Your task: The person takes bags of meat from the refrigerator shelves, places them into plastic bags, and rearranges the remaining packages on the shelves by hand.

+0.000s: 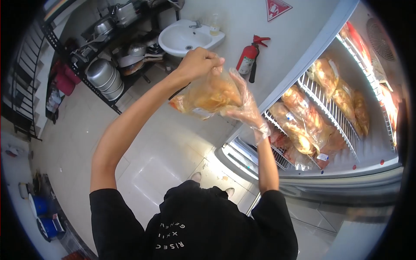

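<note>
A clear plastic bag of yellowish raw meat, apparently chicken (212, 96), hangs in front of me at chest height. My left hand (199, 64) is bare and pinches the gathered top of the bag. My right hand (246, 102), in a clear plastic glove, grips the bag's right side with the thumb below and the fingers along its edge. A small white label shows low on the bag. Just right of my right hand, bagged meat (299, 121) fills wire racks in an open upright fridge (342, 169).
A white washbasin (184, 38) and a red fire extinguisher (249, 58) are on the wall ahead. At the left, a black shelf rack (73, 71) carries metal pots (104, 78) and pans. A stair railing (26, 73) stands farther left. Tiled floor (151, 164) lies below.
</note>
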`<action>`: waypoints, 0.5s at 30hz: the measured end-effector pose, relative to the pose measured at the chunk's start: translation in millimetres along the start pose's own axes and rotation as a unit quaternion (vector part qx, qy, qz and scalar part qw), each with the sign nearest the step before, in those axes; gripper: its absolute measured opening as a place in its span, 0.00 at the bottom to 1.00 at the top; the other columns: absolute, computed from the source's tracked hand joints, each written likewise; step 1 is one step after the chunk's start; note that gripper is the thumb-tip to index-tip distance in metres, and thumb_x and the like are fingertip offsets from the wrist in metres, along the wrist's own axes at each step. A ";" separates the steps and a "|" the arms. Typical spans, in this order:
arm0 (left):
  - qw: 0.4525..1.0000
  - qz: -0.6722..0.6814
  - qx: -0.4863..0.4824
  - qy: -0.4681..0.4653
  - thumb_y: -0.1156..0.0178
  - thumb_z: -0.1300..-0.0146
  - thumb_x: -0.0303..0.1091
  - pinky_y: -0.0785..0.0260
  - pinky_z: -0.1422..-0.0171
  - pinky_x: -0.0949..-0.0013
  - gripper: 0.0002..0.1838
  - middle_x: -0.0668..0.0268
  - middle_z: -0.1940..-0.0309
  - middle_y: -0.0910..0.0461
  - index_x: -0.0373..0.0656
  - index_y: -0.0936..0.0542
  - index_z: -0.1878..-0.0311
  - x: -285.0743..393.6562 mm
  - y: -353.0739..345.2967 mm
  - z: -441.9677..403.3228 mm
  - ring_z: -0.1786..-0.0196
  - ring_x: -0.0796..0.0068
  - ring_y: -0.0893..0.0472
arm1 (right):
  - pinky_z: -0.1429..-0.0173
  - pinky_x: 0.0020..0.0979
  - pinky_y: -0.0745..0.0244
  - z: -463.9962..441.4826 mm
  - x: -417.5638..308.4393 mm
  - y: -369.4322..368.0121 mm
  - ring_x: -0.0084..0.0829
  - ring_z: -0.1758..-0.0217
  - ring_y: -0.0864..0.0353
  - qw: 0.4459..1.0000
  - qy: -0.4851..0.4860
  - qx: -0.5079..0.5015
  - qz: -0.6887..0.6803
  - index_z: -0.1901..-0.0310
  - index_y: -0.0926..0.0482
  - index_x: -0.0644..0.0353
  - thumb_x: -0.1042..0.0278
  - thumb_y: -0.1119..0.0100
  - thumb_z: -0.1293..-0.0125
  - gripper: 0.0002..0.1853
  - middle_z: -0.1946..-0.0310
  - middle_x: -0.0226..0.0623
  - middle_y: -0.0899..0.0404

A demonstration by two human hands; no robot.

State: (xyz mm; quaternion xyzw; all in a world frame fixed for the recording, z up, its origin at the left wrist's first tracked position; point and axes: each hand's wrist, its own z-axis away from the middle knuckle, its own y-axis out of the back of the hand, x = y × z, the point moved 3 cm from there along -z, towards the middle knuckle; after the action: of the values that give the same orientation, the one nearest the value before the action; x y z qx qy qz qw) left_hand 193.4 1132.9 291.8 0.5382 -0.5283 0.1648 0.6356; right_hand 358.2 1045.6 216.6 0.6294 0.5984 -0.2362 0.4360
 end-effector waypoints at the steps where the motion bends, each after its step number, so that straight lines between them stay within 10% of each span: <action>1: 1.000 0.005 -0.008 0.010 0.43 0.42 0.44 0.34 0.61 0.73 0.17 0.67 0.79 0.22 0.39 0.18 0.74 5.9 -0.2 -0.6 0.72 0.78 0.26 | 0.33 0.38 0.42 7.8 13.5 0.8 0.40 0.36 0.37 0.995 0.003 0.025 -0.095 0.34 0.45 0.57 0.58 0.24 0.64 0.54 0.34 0.40 0.45; 5: 0.995 0.082 -0.029 0.048 0.45 0.37 0.42 0.39 0.65 0.79 0.17 0.72 0.79 0.24 0.39 0.20 0.74 28.2 2.0 -5.3 0.74 0.86 0.31 | 0.37 0.35 0.37 44.6 59.5 -13.9 0.35 0.41 0.33 0.931 -0.237 0.058 -0.272 0.34 0.48 0.59 0.67 0.24 0.65 0.55 0.36 0.38 0.45; 7: 0.995 0.091 -0.028 0.039 0.45 0.37 0.41 0.39 0.65 0.79 0.17 0.72 0.78 0.23 0.39 0.19 0.74 37.2 3.8 -9.1 0.74 0.86 0.31 | 0.40 0.32 0.33 35.4 79.4 -39.1 0.32 0.45 0.30 0.971 -0.112 0.059 -0.203 0.35 0.47 0.61 0.70 0.24 0.64 0.53 0.40 0.39 0.40; 15: 0.995 0.041 0.080 0.043 0.43 0.40 0.41 0.36 0.64 0.75 0.16 0.68 0.78 0.21 0.37 0.18 0.73 3.6 11.6 -48.8 0.73 0.81 0.27 | 0.44 0.29 0.31 23.4 63.2 -51.0 0.28 0.47 0.28 0.907 -0.203 0.094 -0.357 0.43 0.37 0.65 0.71 0.28 0.57 0.38 0.52 0.36 0.27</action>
State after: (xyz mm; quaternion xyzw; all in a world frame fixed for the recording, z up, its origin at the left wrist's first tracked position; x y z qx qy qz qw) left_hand 209.8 1177.7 307.5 0.5572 -0.5078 0.2553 0.6054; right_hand 325.4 1055.8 139.4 0.3503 0.6569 -0.5533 0.3736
